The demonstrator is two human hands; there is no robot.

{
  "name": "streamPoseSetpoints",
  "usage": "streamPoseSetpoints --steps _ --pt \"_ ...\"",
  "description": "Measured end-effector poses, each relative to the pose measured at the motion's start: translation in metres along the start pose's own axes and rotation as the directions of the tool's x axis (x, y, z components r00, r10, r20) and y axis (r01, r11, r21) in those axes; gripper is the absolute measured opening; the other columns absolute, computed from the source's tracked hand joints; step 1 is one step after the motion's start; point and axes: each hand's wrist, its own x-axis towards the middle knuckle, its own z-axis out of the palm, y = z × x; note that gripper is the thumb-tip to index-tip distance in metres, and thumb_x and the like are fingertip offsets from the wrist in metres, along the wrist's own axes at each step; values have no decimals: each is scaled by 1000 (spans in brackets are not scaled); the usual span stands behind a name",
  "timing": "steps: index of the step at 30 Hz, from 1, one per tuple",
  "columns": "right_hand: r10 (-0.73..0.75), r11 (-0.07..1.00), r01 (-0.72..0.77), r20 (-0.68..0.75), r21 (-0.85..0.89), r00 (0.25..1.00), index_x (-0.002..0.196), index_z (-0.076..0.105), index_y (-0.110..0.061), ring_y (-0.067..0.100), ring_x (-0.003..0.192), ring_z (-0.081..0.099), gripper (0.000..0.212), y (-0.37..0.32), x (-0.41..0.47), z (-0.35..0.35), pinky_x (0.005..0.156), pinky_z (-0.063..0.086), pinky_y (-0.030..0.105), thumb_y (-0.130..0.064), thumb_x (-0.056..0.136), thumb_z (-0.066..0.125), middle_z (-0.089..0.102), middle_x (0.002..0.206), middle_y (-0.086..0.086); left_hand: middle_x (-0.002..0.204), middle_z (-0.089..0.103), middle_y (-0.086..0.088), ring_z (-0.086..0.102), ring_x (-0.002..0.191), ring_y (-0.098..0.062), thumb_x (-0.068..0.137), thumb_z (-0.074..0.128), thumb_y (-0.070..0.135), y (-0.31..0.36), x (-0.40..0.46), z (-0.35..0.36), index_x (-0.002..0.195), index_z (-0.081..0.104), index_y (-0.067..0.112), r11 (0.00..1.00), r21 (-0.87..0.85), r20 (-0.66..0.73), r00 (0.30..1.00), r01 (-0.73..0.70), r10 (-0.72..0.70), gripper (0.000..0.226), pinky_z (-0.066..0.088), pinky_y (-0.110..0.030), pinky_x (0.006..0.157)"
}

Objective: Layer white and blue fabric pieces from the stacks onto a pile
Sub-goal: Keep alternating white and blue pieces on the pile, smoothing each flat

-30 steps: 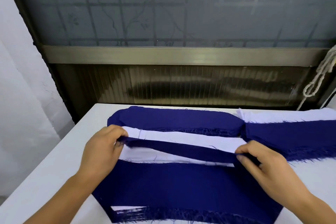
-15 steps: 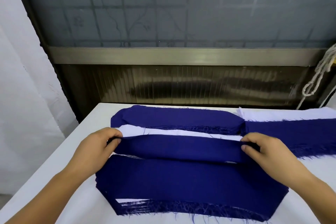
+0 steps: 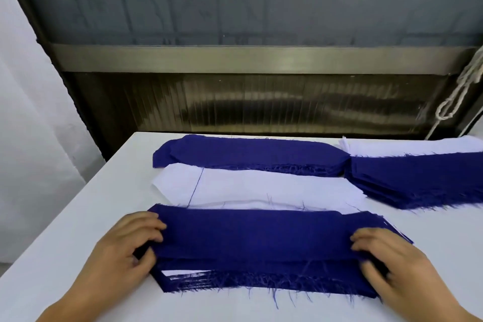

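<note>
since the earlier frame the blue piece [image 3: 256,232] has come down off the white stack [image 3: 261,188] onto the near pile [image 3: 261,282], and both hands have moved toward the body with it. the left hand [image 3: 122,251] grips the piece's left end, fingers curled over the edge. the right hand [image 3: 392,261] holds the right end, fingers bent onto the cloth, partly blurred. the pile shows white layers between blue at its left corner. behind the white stack lies a blue stack [image 3: 248,151]; to the right, another blue stack [image 3: 418,180] and white pieces [image 3: 418,146], all on the table [image 3: 78,217].
</note>
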Motion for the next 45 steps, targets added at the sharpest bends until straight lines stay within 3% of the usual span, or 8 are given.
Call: streamPoseSetpoints --steps 6,17,22,26,32,36,41,45 --pt "-88 995 84 -86 -52 992 75 74 -9 7 91 58 40 8 -7 6 80 46 21 -24 92 41 70 91 0 107 63 24 55 112 -1 72 47 23 -7 -1 4 79 66 25 1000 -3 36 999 -9 9 20 39 -13 94" --pt "-159 986 154 -69 -72 985 74 74 -9 9 88 59 31 6 -13 4 77 48 25 -24 89 52 69 88 0 105 61 23 55 108 4 70 43 23 1 -4 5 77 58 26 1000 -12 45 999 -3 4 17 40 -9 84" --pt "-98 995 99 55 -15 994 84 75 -15 6 92 58 52 3 -13 -6 78 46 24 -49 98 39 67 97 -5 109 61 25 57 108 3 75 40 24 2 -5 3 77 59 29 999 -20 31 999 38 -38 20 45 -19 73" --pt "-37 999 36 26 16 999 79 73 -17 4 87 58 44 1 -12 -4 76 45 23 -39 99 40 65 93 -8 110 61 23 58 105 -2 89 42 32 1 -6 3 79 62 31 997 -53 49 997 54 -51 22 41 -12 81" --pt "113 994 -111 97 -24 989 75 65 -20 0 83 51 4 1 -4 -13 78 39 12 -18 72 63 61 89 -12 103 56 26 56 96 0 80 56 41 6 -2 4 71 56 29 999 34 93 995 32 -35 15 38 -11 79" --pt "217 976 -197 291 -95 932 75 58 -30 0 75 50 22 2 7 -27 68 39 9 -13 72 71 55 83 -21 95 55 25 55 91 -3 78 55 39 7 5 -3 70 51 33 997 77 180 983 0 -14 10 38 -13 75" --pt "220 972 -176 354 -153 909 79 55 -34 3 75 51 9 -15 32 -10 65 40 17 -35 87 58 53 82 -18 76 53 23 51 78 0 82 45 48 28 35 12 69 54 34 983 185 211 977 -17 -23 22 41 -16 63" --pt "241 969 -200 374 -145 895 77 49 -34 5 70 52 20 -22 42 15 61 38 17 -46 93 50 52 79 -15 78 52 20 47 81 2 91 51 48 41 50 37 75 56 32 983 183 208 976 29 -68 23 41 -17 66"
